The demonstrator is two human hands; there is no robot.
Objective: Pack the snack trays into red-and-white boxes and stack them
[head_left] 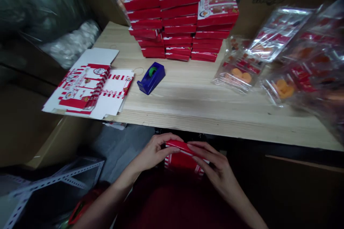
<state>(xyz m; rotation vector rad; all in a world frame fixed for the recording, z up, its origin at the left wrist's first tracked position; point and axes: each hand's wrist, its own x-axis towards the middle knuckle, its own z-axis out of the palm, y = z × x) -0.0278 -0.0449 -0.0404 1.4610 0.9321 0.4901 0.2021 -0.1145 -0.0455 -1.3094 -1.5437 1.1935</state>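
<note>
Below the table's front edge, close to my body, a red and white printed cardboard box (180, 162) is held between both hands. My left hand (161, 150) grips its left end, thumb on the near side and fingers over the top edge. At the right, the fingers of my right hand (211, 157) lie along the box's upper red flap and press on it. The lower part of the box fades into shadow against my dark red clothing. Nearest on the table is a blue tape dispenser (153, 80) with a green core.
Flat red and white cartons (107, 93) lie at the table's left. Stacked red boxes (177, 21) stand at the back. Clear plastic packs with orange pieces (239, 75) pile up at the right. A metal shelf frame (61, 179) is at lower left, beside the wooden table (188, 103).
</note>
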